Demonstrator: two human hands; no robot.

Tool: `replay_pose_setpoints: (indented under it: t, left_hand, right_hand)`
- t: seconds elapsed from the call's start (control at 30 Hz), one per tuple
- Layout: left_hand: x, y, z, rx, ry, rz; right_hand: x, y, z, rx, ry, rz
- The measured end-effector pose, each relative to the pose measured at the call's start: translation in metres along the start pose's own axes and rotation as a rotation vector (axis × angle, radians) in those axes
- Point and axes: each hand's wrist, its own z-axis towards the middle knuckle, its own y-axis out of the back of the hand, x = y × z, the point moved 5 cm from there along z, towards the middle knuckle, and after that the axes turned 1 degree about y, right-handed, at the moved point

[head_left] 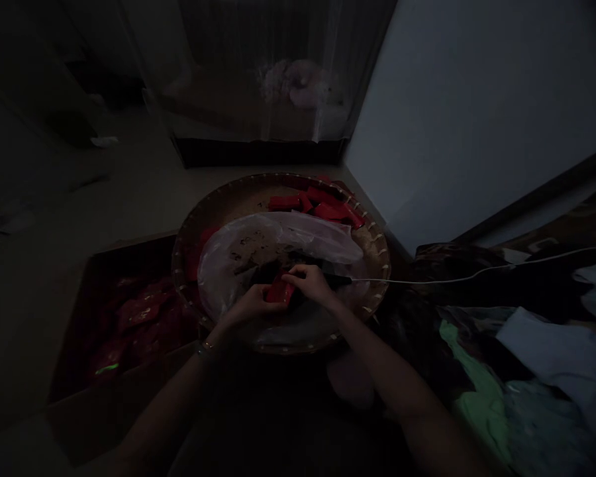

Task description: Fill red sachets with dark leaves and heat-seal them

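Both hands meet over a round woven tray [380,265], in dim light. My left hand [254,303] is closed on the lower left side of a small red packet [280,291]. At the packet's upper right edge, my right hand [308,281] pinches with thumb and fingers. A translucent plastic sheet [318,232] lines the tray, with dark loose bits [248,248] scattered on it. Several more red packets [328,205] lie at the tray's far right side. Beside my right hand is a dark device [338,281] with a white cable running right; my hands partly hide it.
On the left stands a box [114,391] holding many red packets [142,311]. Clothes [551,351] are heaped at the right. Behind the tray are a curtained bed frame [258,152] and a pale panel [467,106]. The white cable [451,281] crosses the tray's right rim.
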Motion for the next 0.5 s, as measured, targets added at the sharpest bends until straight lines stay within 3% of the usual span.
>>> replay_pose_setpoints:
  t: [0.13,0.3,0.5]
  left_hand:
    - [-0.0038,-0.0021,-0.0001,0.010,0.021,-0.072]
    - [-0.0079,-0.0079,-0.0042,-0.031,0.145,-0.256]
    - [-0.0089,-0.0083,-0.0069,-0.003,0.188,-0.230]
  right_hand:
    - [-0.0009,-0.0043,-0.0018,-0.058,0.024,-0.006]
    - [0.0029,-0.0066,-0.0043,-0.089,0.081,0.040]
    - [0.0060,-0.0045,-0.0037,-0.056,0.076,0.079]
